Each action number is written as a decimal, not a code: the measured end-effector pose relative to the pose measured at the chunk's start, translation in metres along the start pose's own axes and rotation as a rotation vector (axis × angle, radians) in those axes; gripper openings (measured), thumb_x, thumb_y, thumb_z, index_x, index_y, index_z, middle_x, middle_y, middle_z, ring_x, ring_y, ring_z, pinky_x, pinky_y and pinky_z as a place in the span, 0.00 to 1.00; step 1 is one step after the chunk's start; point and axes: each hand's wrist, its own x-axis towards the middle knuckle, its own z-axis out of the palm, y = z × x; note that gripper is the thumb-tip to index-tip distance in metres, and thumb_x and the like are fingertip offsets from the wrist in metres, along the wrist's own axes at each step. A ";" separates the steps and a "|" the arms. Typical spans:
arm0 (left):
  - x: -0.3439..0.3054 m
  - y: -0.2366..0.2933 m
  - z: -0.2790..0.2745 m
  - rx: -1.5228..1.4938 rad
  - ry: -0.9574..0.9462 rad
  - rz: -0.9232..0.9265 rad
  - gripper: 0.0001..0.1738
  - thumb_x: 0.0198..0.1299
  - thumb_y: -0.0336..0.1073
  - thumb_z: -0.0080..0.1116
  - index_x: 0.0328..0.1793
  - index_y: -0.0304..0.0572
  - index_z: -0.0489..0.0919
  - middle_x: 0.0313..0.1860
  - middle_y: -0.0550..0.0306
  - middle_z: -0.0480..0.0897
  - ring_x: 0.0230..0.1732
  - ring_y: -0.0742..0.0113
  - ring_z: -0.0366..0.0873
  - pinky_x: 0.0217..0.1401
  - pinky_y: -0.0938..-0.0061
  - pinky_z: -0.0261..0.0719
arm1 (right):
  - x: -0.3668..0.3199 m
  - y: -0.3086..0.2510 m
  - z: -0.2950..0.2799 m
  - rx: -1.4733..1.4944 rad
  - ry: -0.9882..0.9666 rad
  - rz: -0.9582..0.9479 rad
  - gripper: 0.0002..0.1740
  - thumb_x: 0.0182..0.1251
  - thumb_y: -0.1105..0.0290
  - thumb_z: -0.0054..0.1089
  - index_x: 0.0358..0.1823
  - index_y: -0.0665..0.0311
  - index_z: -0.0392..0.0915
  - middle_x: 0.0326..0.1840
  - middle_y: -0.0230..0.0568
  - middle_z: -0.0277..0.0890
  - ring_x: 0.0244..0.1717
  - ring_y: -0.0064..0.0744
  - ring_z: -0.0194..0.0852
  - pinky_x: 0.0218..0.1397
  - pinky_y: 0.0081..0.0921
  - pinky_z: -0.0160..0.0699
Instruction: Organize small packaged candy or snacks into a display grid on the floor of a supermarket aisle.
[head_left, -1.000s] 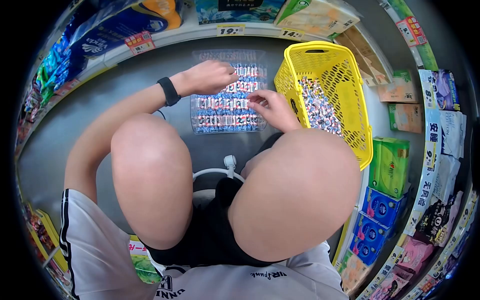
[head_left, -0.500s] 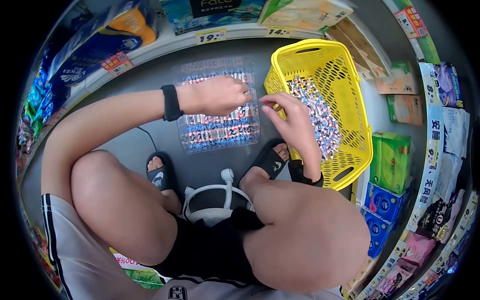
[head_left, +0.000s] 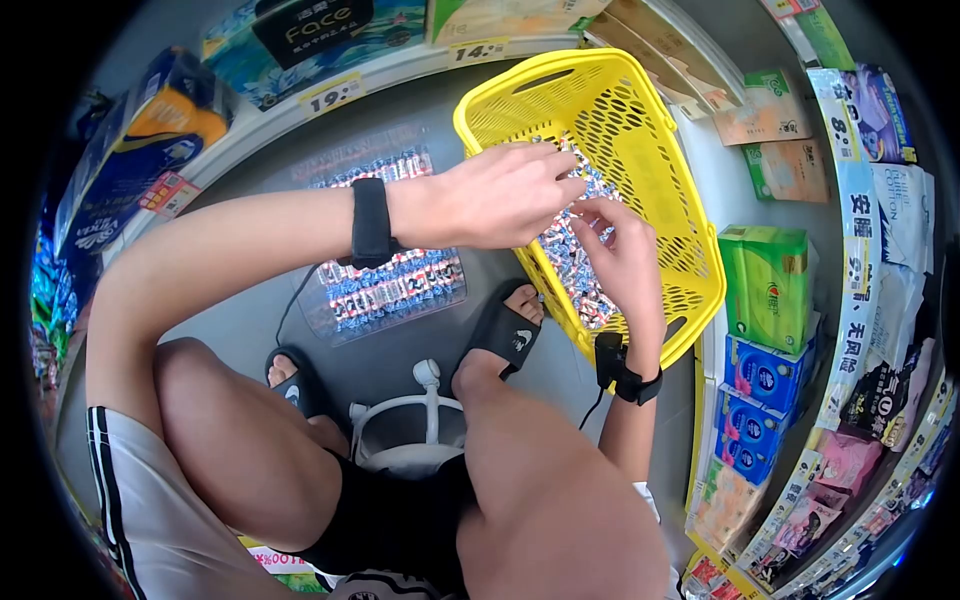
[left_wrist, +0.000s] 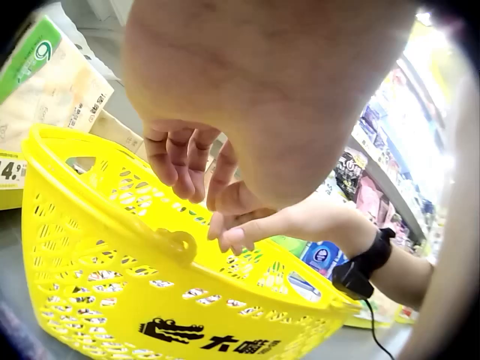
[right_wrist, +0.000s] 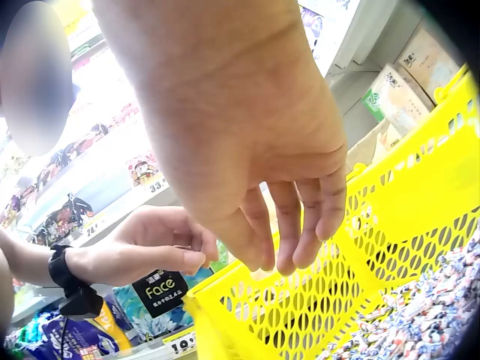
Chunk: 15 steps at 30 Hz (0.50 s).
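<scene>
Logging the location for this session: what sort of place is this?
Most likely a shop aisle, perhaps a supermarket: price labels run along the shelf edges, packs of tissues line the shelves, and a yellow shopping basket stands on the floor, full of small wrapped sweets, it seems.

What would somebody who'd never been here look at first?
Probably the big yellow basket on the floor, with a heap of little wrapped candies inside. The left hand and right hand are close together above it. Next might come the clear plastic box on the floor beside it, with candies lined up in rows.
</scene>
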 end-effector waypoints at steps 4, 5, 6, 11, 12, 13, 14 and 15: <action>0.001 -0.009 0.017 0.011 -0.061 -0.048 0.09 0.58 0.26 0.62 0.44 0.33 0.79 0.42 0.44 0.78 0.48 0.42 0.82 0.52 0.51 0.81 | -0.003 0.032 -0.003 -0.016 -0.011 0.102 0.10 0.67 0.72 0.71 0.47 0.67 0.87 0.39 0.47 0.88 0.37 0.41 0.85 0.46 0.37 0.83; -0.001 -0.010 0.018 0.032 -0.123 -0.077 0.08 0.58 0.27 0.62 0.43 0.33 0.79 0.41 0.44 0.79 0.48 0.42 0.82 0.52 0.51 0.81 | -0.004 0.037 -0.003 -0.022 -0.031 0.141 0.10 0.67 0.71 0.71 0.48 0.66 0.88 0.38 0.47 0.88 0.37 0.41 0.86 0.46 0.38 0.83; -0.002 -0.011 0.016 0.016 -0.153 -0.087 0.07 0.61 0.28 0.62 0.43 0.33 0.80 0.42 0.43 0.79 0.48 0.42 0.81 0.52 0.51 0.81 | -0.004 0.041 -0.004 -0.034 -0.070 0.168 0.12 0.68 0.69 0.71 0.50 0.64 0.88 0.41 0.47 0.89 0.41 0.44 0.87 0.48 0.40 0.83; 0.004 -0.014 0.012 0.005 -0.193 -0.132 0.07 0.65 0.29 0.61 0.45 0.34 0.81 0.43 0.44 0.79 0.49 0.43 0.81 0.53 0.51 0.81 | -0.004 0.057 -0.002 -0.097 -0.170 0.199 0.16 0.69 0.65 0.70 0.56 0.61 0.86 0.48 0.51 0.88 0.48 0.52 0.88 0.53 0.44 0.84; 0.007 -0.015 0.011 0.010 -0.204 -0.135 0.07 0.65 0.29 0.61 0.45 0.34 0.81 0.43 0.43 0.80 0.49 0.43 0.82 0.53 0.51 0.81 | -0.004 0.057 -0.002 -0.090 -0.180 0.185 0.17 0.70 0.64 0.70 0.56 0.62 0.86 0.50 0.52 0.88 0.50 0.53 0.87 0.55 0.44 0.84; 0.010 -0.013 0.011 0.011 -0.219 -0.142 0.07 0.64 0.30 0.61 0.45 0.34 0.82 0.43 0.43 0.81 0.49 0.43 0.82 0.53 0.51 0.81 | -0.006 0.058 -0.004 -0.080 -0.195 0.174 0.17 0.70 0.63 0.70 0.56 0.62 0.86 0.51 0.53 0.87 0.53 0.54 0.87 0.58 0.45 0.83; 0.014 -0.013 0.010 0.016 -0.227 -0.136 0.07 0.64 0.30 0.61 0.45 0.34 0.82 0.43 0.43 0.81 0.49 0.43 0.82 0.53 0.51 0.81 | -0.005 0.058 -0.006 -0.072 -0.187 0.175 0.17 0.70 0.63 0.70 0.56 0.62 0.86 0.51 0.53 0.87 0.53 0.54 0.87 0.58 0.45 0.83; 0.019 -0.012 0.008 -0.016 -0.264 -0.179 0.07 0.64 0.30 0.61 0.46 0.34 0.82 0.43 0.43 0.82 0.49 0.42 0.83 0.53 0.51 0.81 | -0.004 0.057 -0.008 -0.071 -0.212 0.149 0.18 0.70 0.62 0.69 0.57 0.63 0.86 0.53 0.54 0.87 0.56 0.54 0.86 0.60 0.45 0.82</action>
